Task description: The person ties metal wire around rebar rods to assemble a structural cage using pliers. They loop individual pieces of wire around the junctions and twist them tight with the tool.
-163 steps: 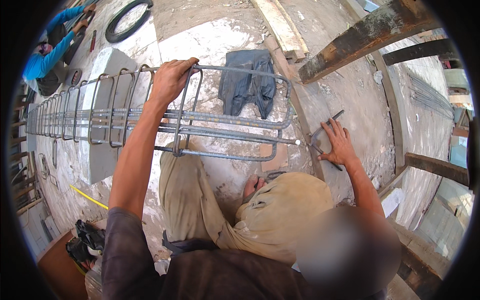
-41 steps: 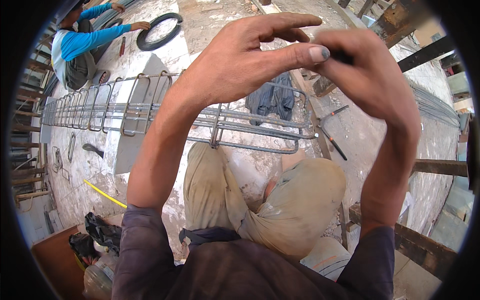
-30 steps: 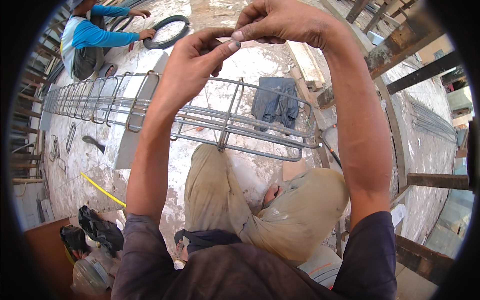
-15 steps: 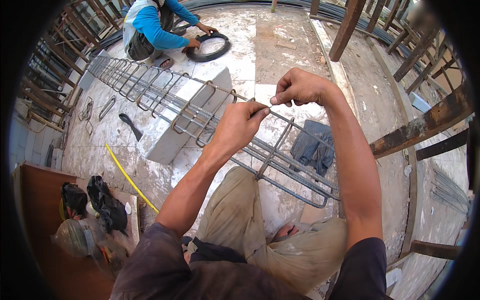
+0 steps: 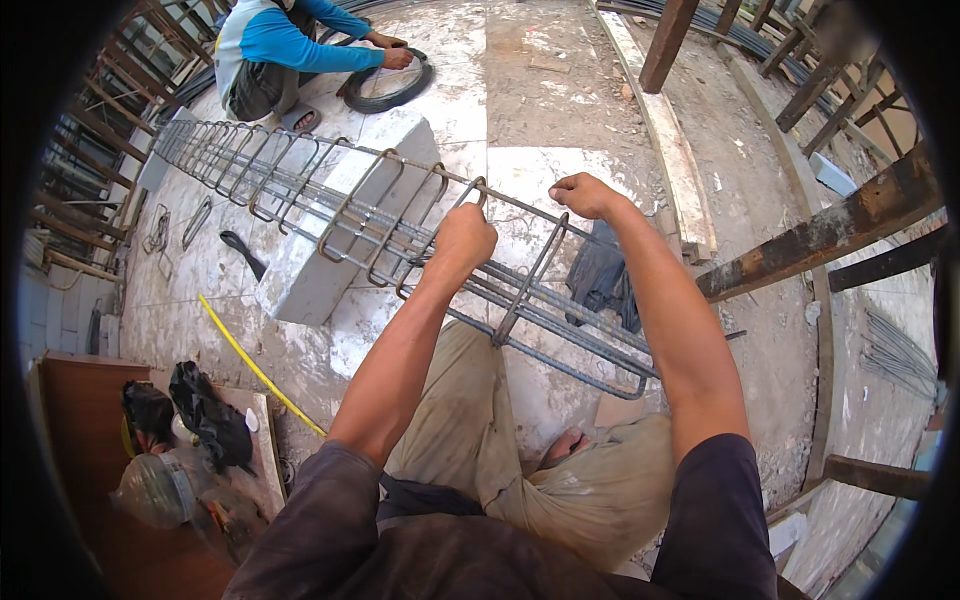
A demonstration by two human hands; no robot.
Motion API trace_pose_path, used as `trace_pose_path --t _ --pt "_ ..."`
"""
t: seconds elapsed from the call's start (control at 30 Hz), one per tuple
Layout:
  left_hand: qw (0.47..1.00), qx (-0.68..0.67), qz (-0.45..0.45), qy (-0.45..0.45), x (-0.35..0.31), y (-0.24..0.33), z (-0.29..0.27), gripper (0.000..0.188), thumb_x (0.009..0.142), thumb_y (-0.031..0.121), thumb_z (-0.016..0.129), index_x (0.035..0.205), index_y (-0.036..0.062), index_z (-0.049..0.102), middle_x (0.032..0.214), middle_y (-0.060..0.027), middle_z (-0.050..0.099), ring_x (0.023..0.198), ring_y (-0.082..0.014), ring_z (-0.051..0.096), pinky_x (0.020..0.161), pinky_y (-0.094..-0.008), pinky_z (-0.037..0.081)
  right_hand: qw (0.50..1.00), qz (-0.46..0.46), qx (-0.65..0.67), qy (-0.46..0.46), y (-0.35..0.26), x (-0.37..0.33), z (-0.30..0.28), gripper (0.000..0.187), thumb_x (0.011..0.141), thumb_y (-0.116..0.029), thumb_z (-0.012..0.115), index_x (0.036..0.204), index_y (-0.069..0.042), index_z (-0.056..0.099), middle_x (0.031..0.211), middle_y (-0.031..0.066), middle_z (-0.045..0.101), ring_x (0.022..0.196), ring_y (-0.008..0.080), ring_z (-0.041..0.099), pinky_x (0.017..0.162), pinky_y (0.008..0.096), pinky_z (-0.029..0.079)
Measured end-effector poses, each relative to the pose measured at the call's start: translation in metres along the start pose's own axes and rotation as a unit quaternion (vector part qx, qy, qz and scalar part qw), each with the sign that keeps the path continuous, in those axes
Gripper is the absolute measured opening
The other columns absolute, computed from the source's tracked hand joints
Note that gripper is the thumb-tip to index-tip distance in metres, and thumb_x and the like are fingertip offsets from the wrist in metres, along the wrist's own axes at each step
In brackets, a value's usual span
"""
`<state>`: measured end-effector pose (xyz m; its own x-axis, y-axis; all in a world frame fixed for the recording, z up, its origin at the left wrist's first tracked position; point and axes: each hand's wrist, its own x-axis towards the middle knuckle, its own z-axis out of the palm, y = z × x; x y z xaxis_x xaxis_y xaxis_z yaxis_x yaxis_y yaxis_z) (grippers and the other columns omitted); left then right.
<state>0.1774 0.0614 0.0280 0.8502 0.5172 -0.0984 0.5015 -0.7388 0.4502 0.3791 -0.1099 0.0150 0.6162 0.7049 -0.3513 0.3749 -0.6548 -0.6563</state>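
Observation:
A long steel rebar cage [image 5: 375, 230] with bent square stirrups slants across the view, its near end above my knees. My left hand [image 5: 463, 243] is closed around a loop-shaped stirrup [image 5: 480, 187] near the upper bar. To its right, beyond that bar, my right hand [image 5: 583, 196] is held with thumb and fingers pinched together. Whatever it pinches, if anything, is too small to make out. The cage passes over a white block [image 5: 330, 250].
A co-worker in blue sleeves [image 5: 310, 55] squats at the back, hands on a black wire coil [image 5: 390, 90]. Black plastic [image 5: 603, 275] lies under the cage. A yellow hose [image 5: 255, 365] and bags [image 5: 210, 420] are at left; timber props [image 5: 825, 225] slant in from the right.
My left hand has gone from pinching near the upper bar to gripping the stirrup. My right hand has come away from it. The co-worker's hands have shifted on the wire coil.

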Motion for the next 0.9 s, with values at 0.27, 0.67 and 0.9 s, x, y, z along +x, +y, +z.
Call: trace_pose_path --t 0.27,0.67,0.9 --pt "0.914 -0.328 -0.137 -0.194 0.020 0.022 0.017 0.020 0.094 0.007 0.063 0.100 -0.0082 0.074 0.075 -0.0140 0.072 0.059 -0.0133 0.066 0.045 -0.0263 0.045 0.993 -0.009 0.064 -0.096 0.013 0.014 0.010 0.034 0.094 -0.025 0.072 0.124 -0.010 0.077 0.118 0.0107 0.077 0.110 0.0244 0.069 0.100 0.0382 0.052" --pt "0.910 -0.326 -0.081 -0.243 0.024 0.065 0.024 0.032 0.092 0.027 0.078 0.085 -0.0033 0.073 0.070 -0.0092 0.068 0.053 -0.0138 0.055 0.048 -0.0315 0.042 0.999 -0.006 -0.019 0.050 0.031 0.004 -0.021 0.026 0.081 -0.021 0.085 0.101 -0.006 0.082 0.101 0.0161 0.078 0.096 0.0273 0.074 0.089 0.0391 0.057" --pt "0.913 -0.331 -0.071 -0.226 0.025 0.058 0.040 0.028 0.086 0.026 0.085 0.075 0.0017 0.074 0.061 -0.0047 0.063 0.048 -0.0128 0.052 0.046 -0.0334 0.040 0.998 -0.026 -0.055 0.027 0.012 -0.005 -0.032 0.025 0.081 -0.020 0.085 0.099 -0.003 0.080 0.099 0.0174 0.078 0.094 0.0291 0.074 0.087 0.0408 0.057"
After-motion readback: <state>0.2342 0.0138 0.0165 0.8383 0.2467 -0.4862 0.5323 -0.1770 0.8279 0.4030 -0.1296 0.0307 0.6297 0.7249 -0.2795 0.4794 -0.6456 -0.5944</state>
